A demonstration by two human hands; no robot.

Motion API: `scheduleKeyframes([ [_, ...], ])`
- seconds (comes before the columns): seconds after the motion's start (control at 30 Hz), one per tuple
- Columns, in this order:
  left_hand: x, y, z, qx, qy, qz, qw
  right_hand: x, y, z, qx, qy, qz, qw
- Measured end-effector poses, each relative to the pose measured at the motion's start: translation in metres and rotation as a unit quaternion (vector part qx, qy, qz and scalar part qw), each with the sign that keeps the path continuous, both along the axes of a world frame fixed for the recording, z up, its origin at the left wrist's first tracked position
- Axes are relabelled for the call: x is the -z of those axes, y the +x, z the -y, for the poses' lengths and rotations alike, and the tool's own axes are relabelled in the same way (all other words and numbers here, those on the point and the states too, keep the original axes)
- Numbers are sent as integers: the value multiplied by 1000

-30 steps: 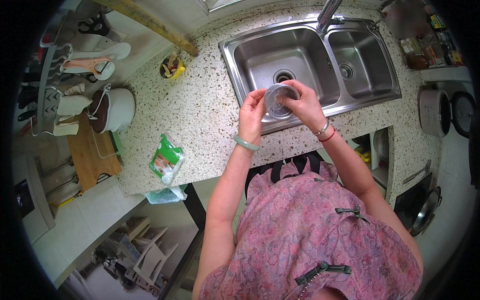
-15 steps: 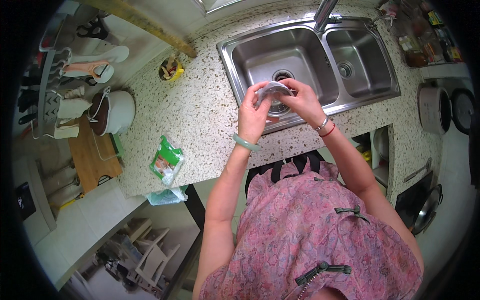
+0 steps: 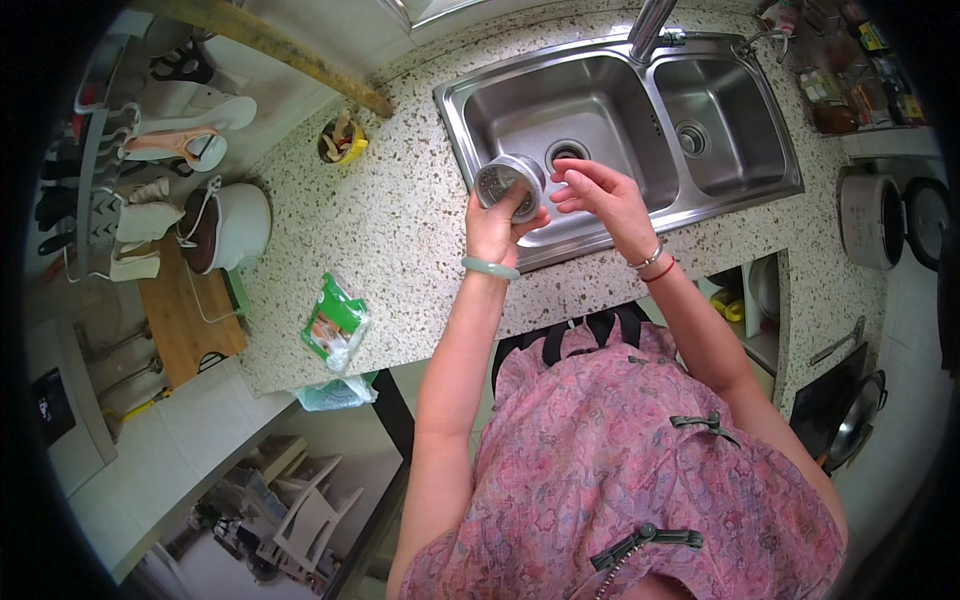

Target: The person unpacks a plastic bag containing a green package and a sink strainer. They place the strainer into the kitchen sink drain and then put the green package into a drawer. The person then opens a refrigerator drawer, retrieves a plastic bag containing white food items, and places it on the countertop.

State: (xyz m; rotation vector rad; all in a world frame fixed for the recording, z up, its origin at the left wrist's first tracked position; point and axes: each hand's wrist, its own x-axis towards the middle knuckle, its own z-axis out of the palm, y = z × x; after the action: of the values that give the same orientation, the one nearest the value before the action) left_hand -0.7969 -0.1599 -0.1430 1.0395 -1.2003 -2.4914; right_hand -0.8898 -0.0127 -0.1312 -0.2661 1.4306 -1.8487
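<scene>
My left hand is wrapped round a shallow, round, cup-shaped strainer, tilted on its side over the left front edge of the sink. Its rim looks grey and translucent, and its inside is dotted; the exact make-up is too small to tell. The thumb presses into the opening. Just to the right, apart from the strainer, my right hand hovers over the big basin with its fingers loosely spread and nothing in them. Behind the hands lies the drain of the big basin.
A green-and-clear plastic packet lies on the speckled counter at the left. Farther back stands a small yellow-rimmed tub of scraps. The faucet rises behind the double sink. A white pot-like container stands far left.
The strainer has turned and moved left, from between both hands into my left hand alone. My right hand has let go and its fingers have spread.
</scene>
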Motion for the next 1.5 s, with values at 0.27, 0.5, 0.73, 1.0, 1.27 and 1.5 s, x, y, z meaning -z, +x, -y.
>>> scheduleKeyframes([
  [0.27, 15, 8, -2, -3, 191, -35, 981, -10, 7, 8, 13, 78, -166, 983],
  [0.5, 11, 7, -2, -39, 169, -24, 985, -23, 12, 13, 57, 95, -339, 934],
  [0.73, 1, 5, -5, -18, 60, -48, 997, -11, 11, 15, 83, 62, -316, 943],
  [1.0, 0, 4, -6, -1, -59, -69, 996, -1, -2, 4, -8, -149, 209, 967],
  [1.27, -6, 9, -2, 12, -113, -55, 992, -17, -16, -12, -61, -59, 88, 992],
  [1.5, -3, 6, -6, 6, -143, -60, 988, -32, 0, -3, -68, 60, -167, 982],
])
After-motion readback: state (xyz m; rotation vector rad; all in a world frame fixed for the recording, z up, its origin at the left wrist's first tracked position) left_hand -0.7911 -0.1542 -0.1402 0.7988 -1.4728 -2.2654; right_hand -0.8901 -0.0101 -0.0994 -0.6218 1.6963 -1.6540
